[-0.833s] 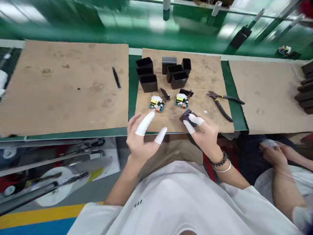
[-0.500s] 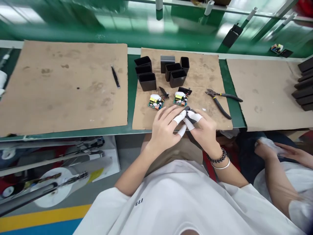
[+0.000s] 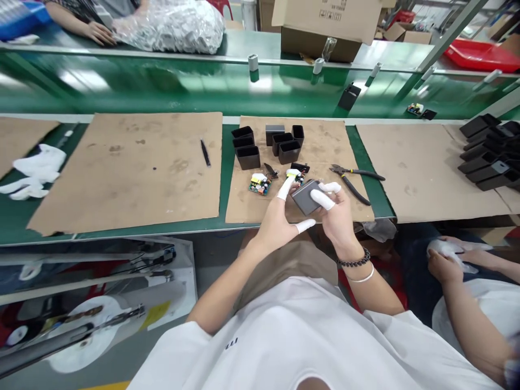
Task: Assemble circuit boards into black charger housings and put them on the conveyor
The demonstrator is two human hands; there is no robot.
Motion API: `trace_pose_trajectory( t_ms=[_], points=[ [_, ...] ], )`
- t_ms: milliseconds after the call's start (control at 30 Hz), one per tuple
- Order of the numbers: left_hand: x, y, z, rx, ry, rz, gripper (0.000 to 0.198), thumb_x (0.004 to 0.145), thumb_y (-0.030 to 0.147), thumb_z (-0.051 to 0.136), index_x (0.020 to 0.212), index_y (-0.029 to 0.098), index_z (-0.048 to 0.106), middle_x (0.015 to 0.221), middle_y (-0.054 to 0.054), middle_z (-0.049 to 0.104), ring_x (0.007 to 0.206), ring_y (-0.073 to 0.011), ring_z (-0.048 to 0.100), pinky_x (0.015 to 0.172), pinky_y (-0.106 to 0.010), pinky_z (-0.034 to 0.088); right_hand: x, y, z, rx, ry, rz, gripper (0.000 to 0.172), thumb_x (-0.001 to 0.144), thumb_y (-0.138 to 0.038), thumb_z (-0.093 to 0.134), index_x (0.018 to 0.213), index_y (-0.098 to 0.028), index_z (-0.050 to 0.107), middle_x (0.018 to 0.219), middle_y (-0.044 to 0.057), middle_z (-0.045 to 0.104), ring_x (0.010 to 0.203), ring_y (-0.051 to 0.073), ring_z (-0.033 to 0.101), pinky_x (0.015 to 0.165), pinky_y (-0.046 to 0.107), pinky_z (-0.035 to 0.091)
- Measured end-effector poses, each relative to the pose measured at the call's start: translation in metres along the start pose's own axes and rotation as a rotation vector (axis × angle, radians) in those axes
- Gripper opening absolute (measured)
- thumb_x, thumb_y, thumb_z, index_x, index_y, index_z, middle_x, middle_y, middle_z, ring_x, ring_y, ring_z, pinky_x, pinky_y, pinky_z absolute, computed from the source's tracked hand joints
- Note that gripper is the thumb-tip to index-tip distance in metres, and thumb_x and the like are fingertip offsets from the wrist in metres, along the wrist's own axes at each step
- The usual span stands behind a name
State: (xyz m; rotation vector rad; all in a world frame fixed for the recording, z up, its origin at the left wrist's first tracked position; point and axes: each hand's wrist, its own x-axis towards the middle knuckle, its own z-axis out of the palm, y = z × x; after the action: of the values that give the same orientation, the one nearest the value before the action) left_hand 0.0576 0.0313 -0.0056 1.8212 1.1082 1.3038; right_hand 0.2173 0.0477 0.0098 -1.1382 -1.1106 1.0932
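A dark grey plastic housing (image 3: 304, 198) is gripped in my right hand (image 3: 339, 219), between thumb and fingers in white finger cots. My left hand (image 3: 276, 225) is beside it with thumb and forefinger spread wide. Whether a left fingertip touches the housing, I cannot tell. Just beyond my hands lie two small circuit boards: one board (image 3: 259, 184) in full view, the other board (image 3: 296, 174) partly covered by my left finger. Several empty black housings (image 3: 248, 158) stand behind them on the cardboard mat (image 3: 239, 208).
Yellow-and-black cutting pliers (image 3: 349, 176) lie at the mat's right side. Black tweezers (image 3: 205, 153) rest on the left cardboard. More black housings (image 3: 489, 162) are stacked far right. A co-worker's hands (image 3: 450, 260) hold clear plastic at the right; another person's hand (image 3: 99, 33) is across the bench.
My hands have drawn apart, and the housing has turned so its broad face shows in my right hand. My left hand has opened. The camera view has tilted up.
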Motion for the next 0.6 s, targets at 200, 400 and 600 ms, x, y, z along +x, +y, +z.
trace_pose_trajectory(
  t_ms=[200, 400, 600],
  points=[
    [0.001, 0.033, -0.005, -0.042, 0.243, 0.114, 0.066, 0.074, 0.03, 0.091, 0.133, 0.018, 0.063, 0.132, -0.013, 0.074, 0.129, -0.0297, 0.07, 0.115, -0.045, 0.056, -0.019, -0.032, 0.022, 0.703, -0.251, 0.702, 0.021, 0.103, -0.03, 0.054, 0.1, -0.022, 0.073, 0.094, 0.001, 0.083, 0.091, 0.013, 0.08, 0.075, 0.019, 0.067],
    [0.006, 0.061, -0.015, -0.212, 0.244, -0.129, 0.065, 0.064, 0.028, 0.095, 0.122, 0.016, 0.069, 0.121, -0.01, 0.08, 0.115, -0.0282, 0.077, 0.105, -0.041, 0.063, -0.039, -0.046, 0.031, 0.979, -0.211, 0.939, 0.032, 0.109, -0.03, 0.042, 0.106, -0.022, 0.074, 0.088, 0.0, 0.082, 0.079, 0.01, 0.079, 0.071, 0.017, 0.066],
    [0.009, 0.076, -0.017, -0.391, 0.224, -0.233, 0.071, 0.057, 0.035, 0.101, 0.118, 0.018, 0.07, 0.117, -0.009, 0.08, 0.108, -0.0263, 0.079, 0.098, -0.036, 0.066, -0.043, -0.024, 0.024, 0.773, -0.143, 0.742, 0.006, 0.091, -0.028, 0.073, 0.096, -0.03, 0.076, 0.092, -0.006, 0.08, 0.084, 0.01, 0.076, 0.076, 0.02, 0.066]
  ],
)
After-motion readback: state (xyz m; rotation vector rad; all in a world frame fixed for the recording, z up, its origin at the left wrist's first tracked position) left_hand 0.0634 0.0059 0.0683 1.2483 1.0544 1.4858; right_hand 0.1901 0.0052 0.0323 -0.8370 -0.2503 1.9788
